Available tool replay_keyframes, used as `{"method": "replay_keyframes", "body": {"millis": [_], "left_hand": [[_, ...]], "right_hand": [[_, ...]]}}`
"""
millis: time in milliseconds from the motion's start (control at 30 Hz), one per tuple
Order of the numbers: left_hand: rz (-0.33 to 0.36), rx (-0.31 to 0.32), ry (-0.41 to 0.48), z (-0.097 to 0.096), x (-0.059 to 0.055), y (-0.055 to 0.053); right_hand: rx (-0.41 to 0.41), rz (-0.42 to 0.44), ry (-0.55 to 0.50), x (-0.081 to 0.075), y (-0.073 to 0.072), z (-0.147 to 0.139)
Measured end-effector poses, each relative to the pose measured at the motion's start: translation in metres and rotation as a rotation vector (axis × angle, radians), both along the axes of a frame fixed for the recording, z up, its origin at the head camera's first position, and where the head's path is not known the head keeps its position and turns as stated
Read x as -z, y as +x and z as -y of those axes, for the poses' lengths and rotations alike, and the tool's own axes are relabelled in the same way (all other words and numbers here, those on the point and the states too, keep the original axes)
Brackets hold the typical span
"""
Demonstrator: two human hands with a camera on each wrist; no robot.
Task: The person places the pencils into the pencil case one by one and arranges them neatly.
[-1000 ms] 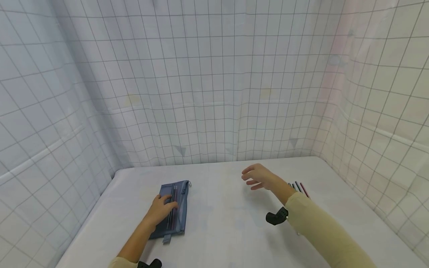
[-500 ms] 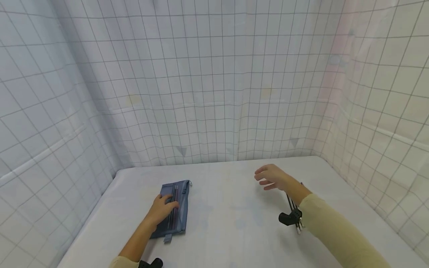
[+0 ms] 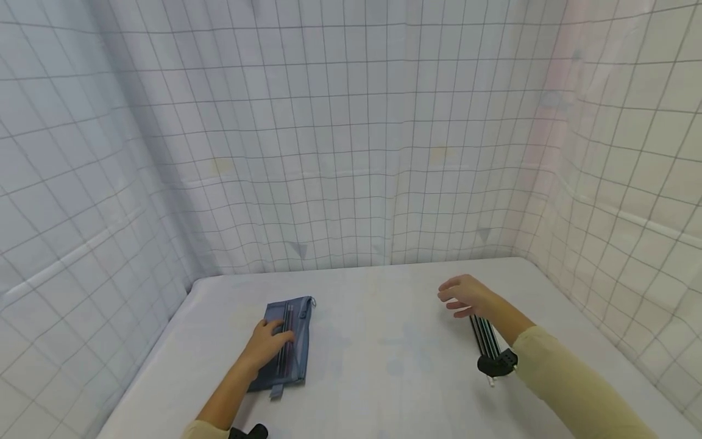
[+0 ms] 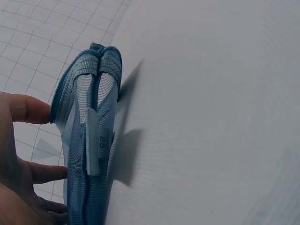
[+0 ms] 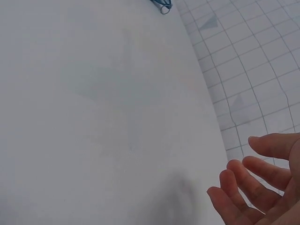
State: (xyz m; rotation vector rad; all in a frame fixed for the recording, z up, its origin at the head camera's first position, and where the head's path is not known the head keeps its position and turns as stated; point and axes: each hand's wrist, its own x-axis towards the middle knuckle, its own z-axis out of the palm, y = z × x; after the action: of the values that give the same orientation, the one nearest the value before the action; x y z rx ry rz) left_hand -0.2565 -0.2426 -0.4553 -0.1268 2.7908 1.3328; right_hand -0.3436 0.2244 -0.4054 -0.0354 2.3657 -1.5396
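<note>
On the left of the table lies a blue zippered pencil case (image 3: 301, 350), with thin dark sticks that look like pencils along its top. My left hand (image 3: 261, 347) rests on it, fingers spread and slightly bent. In the left wrist view the fingertips touch the face of the case (image 4: 77, 154), whose zipper and fabric tab show. My right hand (image 3: 465, 295) hovers over the right side, holding nothing, its fingers loosely bent. Below its wrist lies a row of several thin dark pencils (image 3: 485, 336), partly hidden by the forearm and the wrist camera.
A white cloth covers the table (image 3: 373, 341). White grid-patterned curtains (image 3: 351, 152) enclose it at the back and both sides. The metal ring (image 5: 165, 9) of the pencil case shows at the top of the right wrist view.
My right hand has moved to the right, uncovering more of the pencils beneath its arm. The left hand has stayed on the pencil case.
</note>
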Motion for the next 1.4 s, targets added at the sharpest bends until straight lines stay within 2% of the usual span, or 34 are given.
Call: {"method": "replay_keyframes", "body": {"millis": [267,567,767,967,1100,1300,1400], "left_hand": [[-0.011,0.008,0.002,0.001,0.000,-0.001],[0.011,0.002,-0.009,0.003,0.000,-0.002],[0.000,0.003,-0.014,0.003,0.000,-0.001],[-0.001,0.004,-0.007,0.002,0.000,0.000],[-0.001,0.007,-0.017,0.002,0.000,-0.001],[0.000,0.008,-0.018,0.001,0.002,-0.002],[-0.003,0.010,-0.015,0.001,0.002,-0.002]], "right_hand": [[0.021,-0.005,0.018,0.004,0.007,-0.016],[0.067,0.011,0.006,0.010,0.014,-0.034],[0.107,0.021,0.039,0.019,0.018,-0.044],[0.116,-0.007,0.078,0.027,0.021,-0.048],[0.141,-0.059,0.168,0.031,0.022,-0.044],[0.087,-0.240,0.480,0.041,0.019,-0.033],[0.082,-0.301,0.572,0.045,0.018,-0.029]]}}
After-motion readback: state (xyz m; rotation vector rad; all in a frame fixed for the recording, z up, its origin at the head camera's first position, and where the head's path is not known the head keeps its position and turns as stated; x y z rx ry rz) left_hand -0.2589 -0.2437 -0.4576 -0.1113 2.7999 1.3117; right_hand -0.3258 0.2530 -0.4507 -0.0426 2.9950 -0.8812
